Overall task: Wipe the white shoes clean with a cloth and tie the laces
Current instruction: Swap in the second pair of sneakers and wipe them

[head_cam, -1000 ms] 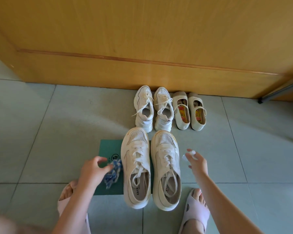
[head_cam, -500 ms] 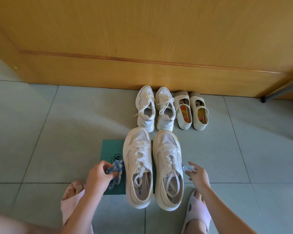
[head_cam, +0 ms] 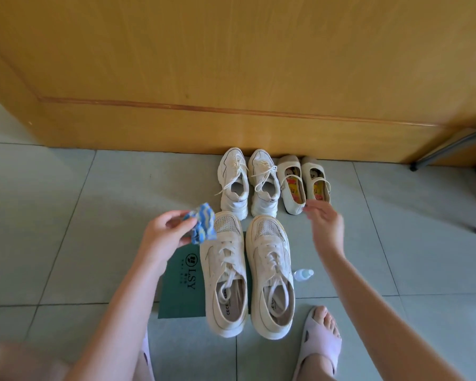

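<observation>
Blue cloth pinched in left hand, shoes just right of it. Right hand empty, fingers loose, bottle behind it, nearer body. Wiping seemingly not begun; laces look untied.

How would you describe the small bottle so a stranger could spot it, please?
From the wooden door, come down to the big white sneakers nearest the viewer. Just right of them lies the bottle: small, transparent, unlike the shoes.

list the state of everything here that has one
left hand, grips blue cloth
blue cloth, bunched, held off the floor
right hand, open, holding nothing
near white shoes, upright, laces loose
small bottle, lying on its side
green mat, flat, partly under those shoes
</observation>
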Motion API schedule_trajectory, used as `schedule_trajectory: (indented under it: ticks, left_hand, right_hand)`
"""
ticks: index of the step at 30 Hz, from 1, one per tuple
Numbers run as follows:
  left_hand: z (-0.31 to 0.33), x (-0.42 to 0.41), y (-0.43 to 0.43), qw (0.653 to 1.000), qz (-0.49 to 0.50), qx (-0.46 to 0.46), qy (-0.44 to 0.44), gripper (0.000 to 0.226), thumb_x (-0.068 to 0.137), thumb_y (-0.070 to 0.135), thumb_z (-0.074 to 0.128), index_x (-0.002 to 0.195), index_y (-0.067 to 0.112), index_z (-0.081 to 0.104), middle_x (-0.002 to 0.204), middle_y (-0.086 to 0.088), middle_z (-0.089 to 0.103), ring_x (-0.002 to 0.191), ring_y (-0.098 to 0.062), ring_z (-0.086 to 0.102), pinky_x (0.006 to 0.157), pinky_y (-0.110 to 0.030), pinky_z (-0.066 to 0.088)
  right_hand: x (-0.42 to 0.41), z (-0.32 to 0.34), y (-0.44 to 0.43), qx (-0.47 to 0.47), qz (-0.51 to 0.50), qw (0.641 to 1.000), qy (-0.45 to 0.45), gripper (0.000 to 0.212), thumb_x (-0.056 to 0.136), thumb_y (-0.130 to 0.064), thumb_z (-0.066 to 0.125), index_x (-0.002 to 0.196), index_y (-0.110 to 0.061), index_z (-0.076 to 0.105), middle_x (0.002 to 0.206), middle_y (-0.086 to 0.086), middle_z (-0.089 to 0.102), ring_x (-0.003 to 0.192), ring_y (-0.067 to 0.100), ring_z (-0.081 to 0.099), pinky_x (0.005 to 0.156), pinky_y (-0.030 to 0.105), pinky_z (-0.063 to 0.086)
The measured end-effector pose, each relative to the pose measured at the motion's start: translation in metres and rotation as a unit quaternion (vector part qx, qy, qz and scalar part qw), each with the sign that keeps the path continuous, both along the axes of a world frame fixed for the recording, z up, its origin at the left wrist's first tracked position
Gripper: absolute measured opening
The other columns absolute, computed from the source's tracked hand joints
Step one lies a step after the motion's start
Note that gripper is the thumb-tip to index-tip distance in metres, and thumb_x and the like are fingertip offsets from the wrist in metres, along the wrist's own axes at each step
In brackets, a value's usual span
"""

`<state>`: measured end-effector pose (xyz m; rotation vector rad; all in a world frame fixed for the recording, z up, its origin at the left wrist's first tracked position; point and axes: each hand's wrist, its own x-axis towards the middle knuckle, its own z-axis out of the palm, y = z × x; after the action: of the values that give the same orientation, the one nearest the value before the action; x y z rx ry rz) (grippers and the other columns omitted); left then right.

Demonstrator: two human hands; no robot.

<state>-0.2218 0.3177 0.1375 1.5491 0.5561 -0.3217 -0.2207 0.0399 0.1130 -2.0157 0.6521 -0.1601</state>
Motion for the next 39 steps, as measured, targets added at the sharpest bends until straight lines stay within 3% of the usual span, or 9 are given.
schedule_trajectory:
  ticks: [4,6,10,15,23,27,30,33,39]
  left_hand:
    - [0.024,0.015,-0.023,0.996,0.005,-0.083,0.007,0.012,0.085,0.007,0.065,0.096,0.008,0.06,0.092,-0.007,0.067,0.077,-0.016,0.068,0.061,-0.024,0.059]
    - [0.034,0.02,-0.033,0.996,-0.023,-0.085,0.01,0.017,0.085,0.009,0.065,0.101,0.006,0.059,0.095,-0.01,0.066,0.082,-0.019,0.067,0.063,-0.027,0.06]
    - [0.05,0.034,-0.038,0.994,-0.078,-0.077,0.022,0.016,0.085,0.012,0.065,0.099,0.006,0.059,0.095,-0.01,0.066,0.079,-0.019,0.068,0.064,-0.031,0.06]
    - [0.055,0.036,-0.033,0.985,-0.162,-0.023,0.051,0.018,0.088,0.021,0.062,0.1,0.008,0.06,0.101,-0.006,0.067,0.089,-0.016,0.065,0.074,-0.033,0.058]
    - [0.064,0.038,-0.021,0.954,-0.287,0.013,0.089,0.061,0.087,0.043,0.055,0.136,0.01,0.041,0.14,-0.006,0.047,0.124,-0.019,0.048,0.105,-0.04,0.038]
    - [0.06,0.038,-0.022,0.94,-0.34,0.009,-0.001,0.071,0.088,0.049,0.052,0.147,0.02,0.026,0.152,0.012,0.026,0.139,-0.007,0.024,0.113,-0.033,0.016]
    - [0.059,0.043,-0.018,0.933,-0.35,-0.077,0.028,0.086,0.073,0.063,0.065,0.142,0.022,0.036,0.145,0.008,0.043,0.132,-0.007,0.041,0.113,-0.033,0.023]
    - [0.053,0.036,-0.02,0.917,-0.349,-0.158,0.11,0.055,0.08,0.053,0.054,0.127,0.024,0.05,0.126,0.005,0.063,0.118,-0.013,0.057,0.109,-0.045,0.033]
    - [0.041,0.022,-0.026,0.949,-0.181,-0.224,0.13,0.059,0.07,0.026,0.069,0.122,0.008,0.048,0.118,-0.007,0.064,0.108,-0.017,0.06,0.11,-0.038,0.035]
  right_hand:
    - [0.014,0.054,0.065,0.137,0.22,0.961,0.095,0.039,0.087,-0.049,0.057,0.104,-0.015,0.069,0.092,-0.005,0.072,0.083,0.012,0.066,0.072,0.025,0.052]
    - [0.015,0.065,0.084,0.126,0.264,0.952,0.093,0.038,0.084,-0.046,0.063,0.1,-0.013,0.068,0.086,-0.009,0.069,0.076,0.003,0.063,0.067,0.014,0.048]
    - [0.026,0.074,0.087,0.154,0.199,0.968,0.027,0.014,0.084,-0.021,0.069,0.081,-0.008,0.067,0.071,-0.002,0.064,0.064,0.005,0.057,0.057,0.008,0.045]
    - [0.034,0.073,0.074,0.217,0.166,0.96,0.054,0.014,0.086,-0.016,0.067,0.075,-0.008,0.063,0.086,0.012,0.065,0.083,0.023,0.061,0.086,0.038,0.052]
    - [0.042,0.095,0.061,0.148,0.245,0.958,0.027,0.015,0.087,-0.018,0.066,0.096,-0.007,0.069,0.079,0.004,0.067,0.063,0.006,0.06,0.059,0.014,0.046]
    - [0.046,0.105,0.062,0.208,0.272,0.938,0.047,0.013,0.086,-0.017,0.066,0.097,-0.009,0.068,0.081,0.002,0.067,0.07,0.012,0.061,0.062,0.02,0.046]
    - [0.047,0.11,0.061,0.222,0.287,0.93,0.056,0.004,0.086,-0.02,0.067,0.089,-0.017,0.069,0.084,0.004,0.065,0.079,0.021,0.055,0.065,0.03,0.042]
    - [0.045,0.107,0.061,0.245,0.272,0.929,0.05,0.01,0.086,-0.024,0.068,0.092,-0.017,0.069,0.091,0.012,0.062,0.084,0.026,0.052,0.075,0.039,0.041]
    - [0.044,0.089,0.05,0.237,0.163,0.955,0.07,0.008,0.091,-0.022,0.061,0.087,-0.019,0.066,0.094,0.013,0.063,0.084,0.026,0.06,0.088,0.05,0.05]
